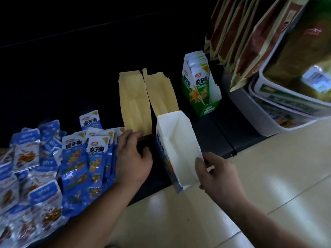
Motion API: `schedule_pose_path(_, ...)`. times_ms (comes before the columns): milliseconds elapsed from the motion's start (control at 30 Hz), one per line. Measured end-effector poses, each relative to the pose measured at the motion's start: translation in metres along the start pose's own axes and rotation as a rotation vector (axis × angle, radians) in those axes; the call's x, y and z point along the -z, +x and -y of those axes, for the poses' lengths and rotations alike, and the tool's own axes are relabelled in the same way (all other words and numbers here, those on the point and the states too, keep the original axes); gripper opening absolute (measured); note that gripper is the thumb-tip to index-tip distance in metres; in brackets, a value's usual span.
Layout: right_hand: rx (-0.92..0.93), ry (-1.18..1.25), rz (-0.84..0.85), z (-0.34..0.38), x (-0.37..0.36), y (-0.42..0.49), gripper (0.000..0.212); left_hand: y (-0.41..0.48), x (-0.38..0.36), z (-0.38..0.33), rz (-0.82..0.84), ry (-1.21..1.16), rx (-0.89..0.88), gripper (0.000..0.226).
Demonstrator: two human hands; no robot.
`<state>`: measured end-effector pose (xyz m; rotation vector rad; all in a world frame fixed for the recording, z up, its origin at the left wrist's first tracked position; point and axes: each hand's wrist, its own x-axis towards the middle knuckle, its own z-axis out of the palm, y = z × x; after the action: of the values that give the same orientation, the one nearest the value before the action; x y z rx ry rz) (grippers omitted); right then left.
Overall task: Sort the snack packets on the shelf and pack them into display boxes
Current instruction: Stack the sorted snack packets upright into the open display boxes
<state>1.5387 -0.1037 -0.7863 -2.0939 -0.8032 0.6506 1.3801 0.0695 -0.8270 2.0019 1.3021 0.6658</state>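
Note:
An empty blue display box (pixel 179 145) with a white inside stands at the shelf's front edge. My right hand (pixel 216 174) pinches its near right wall, thumb inside. Left of it stand two empty tan-lined display boxes, one nearer (pixel 134 102) and one behind (pixel 161 92). My left hand (pixel 133 158) grips the dark front wall of the nearer tan box. Several blue snack packets (pixel 75 158) lie in a loose pile left of that hand. A green display box (pixel 201 97) further back holds a row of upright green packets.
The shelf (pixel 215 136) is black and dark at the back. Brown and gold hanging bags (pixel 250 38) and stacked white tubs (pixel 272 111) crowd the right side. Pale floor tiles (pixel 268 176) lie below the shelf edge.

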Motion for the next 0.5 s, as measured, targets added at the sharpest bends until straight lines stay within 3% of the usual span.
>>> schedule_pose_path(100,-0.177,0.205,0.061,0.008,0.000,0.004,0.021,-0.001,-0.004,-0.001,0.047,-0.120,-0.015,0.043)
schedule_pose_path(200,-0.203,0.235,0.055,0.011,0.004,0.008,0.024,-0.007,-0.006,-0.004,0.035,-0.171,-0.032,0.035)
schedule_pose_path(300,-0.216,0.233,0.040,0.012,0.005,0.009,0.025,-0.015,-0.009,-0.008,0.123,-0.268,-0.014,0.030)
schedule_pose_path(400,-0.189,0.196,0.013,0.007,0.002,0.010,0.026,-0.027,-0.013,-0.015,0.193,-0.306,-0.035,0.035)
schedule_pose_path(500,-0.043,0.061,-0.036,0.005,0.000,0.007,0.013,-0.036,-0.012,-0.017,0.292,-0.296,-0.020,0.055)
